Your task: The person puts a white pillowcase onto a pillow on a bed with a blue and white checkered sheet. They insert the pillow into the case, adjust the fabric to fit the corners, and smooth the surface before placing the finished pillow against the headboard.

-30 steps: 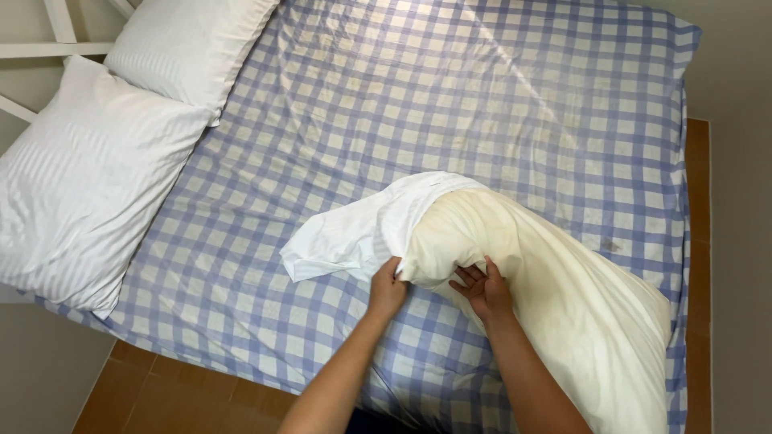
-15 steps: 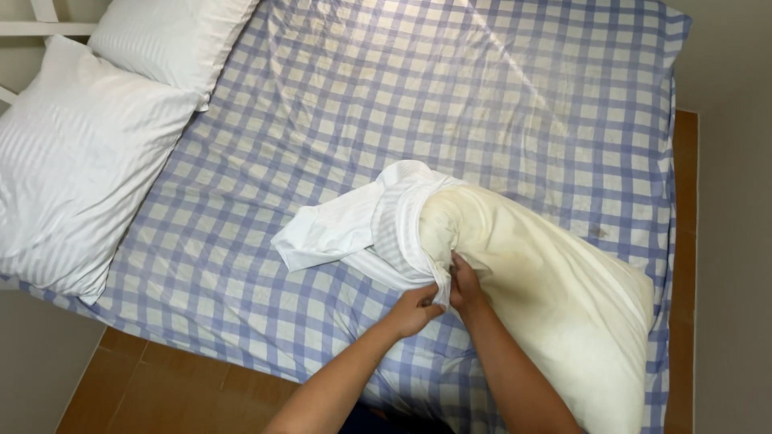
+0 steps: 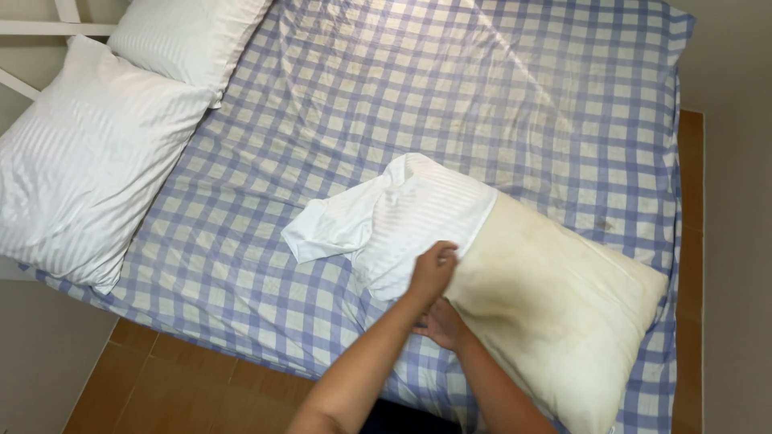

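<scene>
A yellowish bare pillow [image 3: 563, 297] lies slanted on the near right of the bed. A white striped pillowcase [image 3: 418, 213] covers its upper left end, with loose cloth trailing to the left. My left hand [image 3: 434, 265] is closed on the pillowcase's open edge, on top of the pillow. Just below it, my right hand [image 3: 442, 321] grips the near edge of the pillow where the case's hem ends. What the right fingers pinch is partly hidden.
The bed has a blue and white checked sheet [image 3: 450, 96]. Two white striped pillows [image 3: 80, 169] [image 3: 185, 36] rest at its left end against a white frame [image 3: 32, 28]. Brown tiled floor [image 3: 161, 378] runs along the near side and a strip at the right.
The pillowcase has slid farther over the pillow's end and lies flatter on it. My left hand rose onto the case's edge; the right hand dropped to the pillow's near edge.
</scene>
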